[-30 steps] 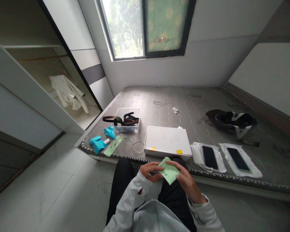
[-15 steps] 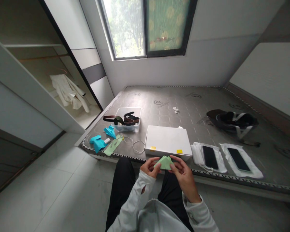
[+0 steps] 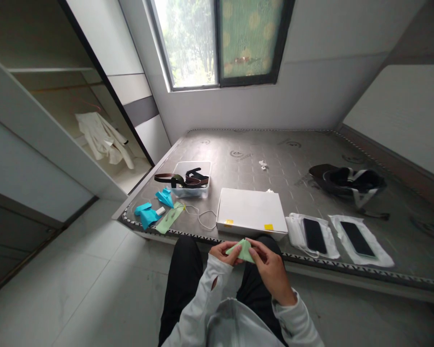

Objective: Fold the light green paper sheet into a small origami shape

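A folded piece of light green paper (image 3: 244, 251) is held between both hands above my lap, in front of the mattress edge. My left hand (image 3: 224, 252) pinches its left side with thumb and fingers. On its right side, my right hand (image 3: 269, 262) grips it, the thumb over the near face and the fingertips at the top. The fingers cover parts of the folds. Just beyond the hands lies a flat white box (image 3: 251, 209) with small yellow stickers on its front. To the left are blue folded papers (image 3: 148, 215) and a flat green paper strip (image 3: 169, 218).
On the mattress (image 3: 238, 144), a clear plastic bin (image 3: 191, 192) holds belts (image 3: 188, 179). A white cable (image 3: 202, 217) runs beside the box. Rightward lie two dark phones (image 3: 314, 235) on white pouches and a dark cap (image 3: 347, 183). A small white item (image 3: 263, 165) lies farther back.
The green paper has moved slightly nearer to me and is tilted now, with a narrower shape. My right hand has shifted down and left, closer to my left hand.
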### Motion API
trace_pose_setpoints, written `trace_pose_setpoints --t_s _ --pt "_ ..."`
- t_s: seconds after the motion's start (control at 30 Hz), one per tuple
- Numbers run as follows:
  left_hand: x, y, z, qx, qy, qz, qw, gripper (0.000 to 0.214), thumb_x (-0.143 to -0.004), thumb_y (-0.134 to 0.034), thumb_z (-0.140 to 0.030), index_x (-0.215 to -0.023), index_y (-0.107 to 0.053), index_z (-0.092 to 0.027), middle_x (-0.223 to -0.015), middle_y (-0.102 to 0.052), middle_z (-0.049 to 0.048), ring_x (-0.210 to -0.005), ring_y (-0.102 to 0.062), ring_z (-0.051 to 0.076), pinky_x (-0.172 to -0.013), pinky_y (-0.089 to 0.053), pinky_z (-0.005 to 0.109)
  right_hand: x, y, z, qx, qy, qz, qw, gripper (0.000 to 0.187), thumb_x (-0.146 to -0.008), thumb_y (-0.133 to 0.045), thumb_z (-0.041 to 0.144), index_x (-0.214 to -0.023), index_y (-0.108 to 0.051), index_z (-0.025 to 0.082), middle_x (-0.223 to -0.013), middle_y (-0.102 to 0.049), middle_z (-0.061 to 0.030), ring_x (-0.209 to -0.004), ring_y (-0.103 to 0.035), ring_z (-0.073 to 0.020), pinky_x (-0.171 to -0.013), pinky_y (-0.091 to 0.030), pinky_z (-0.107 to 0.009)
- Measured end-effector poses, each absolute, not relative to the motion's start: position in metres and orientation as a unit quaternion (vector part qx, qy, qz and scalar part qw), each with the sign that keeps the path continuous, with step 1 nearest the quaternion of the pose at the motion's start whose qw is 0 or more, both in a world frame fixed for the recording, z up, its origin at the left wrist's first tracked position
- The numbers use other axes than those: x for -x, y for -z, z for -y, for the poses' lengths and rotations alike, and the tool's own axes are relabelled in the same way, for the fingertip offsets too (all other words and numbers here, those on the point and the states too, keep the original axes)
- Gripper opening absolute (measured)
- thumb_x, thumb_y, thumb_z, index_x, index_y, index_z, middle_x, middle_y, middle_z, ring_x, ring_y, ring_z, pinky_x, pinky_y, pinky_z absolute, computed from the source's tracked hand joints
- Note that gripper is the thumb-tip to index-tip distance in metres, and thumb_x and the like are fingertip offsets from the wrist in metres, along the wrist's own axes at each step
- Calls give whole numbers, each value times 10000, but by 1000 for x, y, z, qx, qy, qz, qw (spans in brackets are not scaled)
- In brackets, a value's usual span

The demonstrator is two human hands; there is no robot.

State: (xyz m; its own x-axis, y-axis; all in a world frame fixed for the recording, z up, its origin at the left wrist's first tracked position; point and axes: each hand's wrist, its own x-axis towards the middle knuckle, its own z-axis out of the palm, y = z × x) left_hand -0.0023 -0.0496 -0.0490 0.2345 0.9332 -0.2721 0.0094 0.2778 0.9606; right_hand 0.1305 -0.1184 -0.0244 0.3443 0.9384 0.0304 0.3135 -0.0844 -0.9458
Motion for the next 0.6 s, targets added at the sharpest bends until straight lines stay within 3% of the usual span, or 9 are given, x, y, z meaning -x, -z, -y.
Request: trace_pose_setpoints --t_s 0.1,0.23,0.33,0.47,0.6 --pt "2 48 51 -476 -362 -495 630 578 -577 -815 -579 -856 -790 -73 -598 -730 94 -438 -662 157 -405 -495 174 -129 27 117 649 -353 444 507 434 -867 -600 491 -1192 -659 211 -765 -718 -32 -706 -675 -196 -659 -542 -279" --pt "2 48 55 -469 -405 -426 659 644 -655 -741 -636 -975 -773 -77 -672 -750 104 -518 -694 175 -488 -545 209 -125 29 114 602 -404 352 592 517 -805 -671 520 -1200 -623 191 -789 -717 -47 -704 -668 -202 -601 -540 -274" --pt "1 50 60 -477 -440 -342 679 578 -708 -725 -602 -985 -769 -96 -787 -769 113 -648 -719 196 -606 -579 246 -122 29 114 577 -417 289 640 607 -773 -703 527 -1259 -565 192 -785 -718 -43 -621 -638 -180 -526 -518 -258" --pt "-5 51 66 -482 -439 -317 689 489 -720 -767 -501 -998 -762 -99 -858 -771 125 -703 -714 206 -669 -586 282 -121 24 115 588 -423 302 620 580 -792 -669 547 -1237 -624 177 -826 -727 -60 -576 -600 -157 -514 -511 -261" --pt "-8 52 65 -478 -431 -364 673 545 -707 -746 -566 -951 -778 -80 -717 -756 97 -564 -676 177 -574 -580 271 -121 20 118 615 -413 357 569 536 -844 -590 562 -1231 -657 197 -1018 -731 -91 -740 -666 -210 -598 -553 -297"
